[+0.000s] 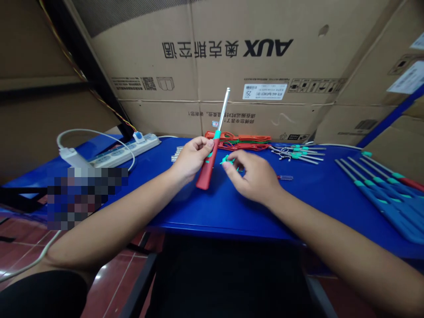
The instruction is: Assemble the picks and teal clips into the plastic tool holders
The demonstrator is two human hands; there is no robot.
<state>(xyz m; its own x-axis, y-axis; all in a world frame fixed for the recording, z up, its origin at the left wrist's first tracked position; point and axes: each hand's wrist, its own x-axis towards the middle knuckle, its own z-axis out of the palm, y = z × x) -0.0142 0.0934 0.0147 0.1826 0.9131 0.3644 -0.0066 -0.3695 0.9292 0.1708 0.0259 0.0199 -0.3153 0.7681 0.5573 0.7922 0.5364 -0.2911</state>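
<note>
My left hand (195,157) is closed around a long-nosed lighter (207,168) with a red handle, a green collar and a silver metal tube. The tube points up and away from me, tilted a little to the right. Over the blue table (212,212), my right hand (255,172) has its thumb and forefinger closed on a small green plastic piece (226,160). More green bits show just behind these fingers, partly hidden by them. Behind both hands lie red handle shells (251,138) with green parts among them.
Metal tubes with green collars and wires (303,153) lie right of the shells. Several blue lighters (387,194) are lined up at the right. A small screwdriver (285,177) lies nearby. A power strip (127,150) with cables sits left; cardboard (218,66) stands behind.
</note>
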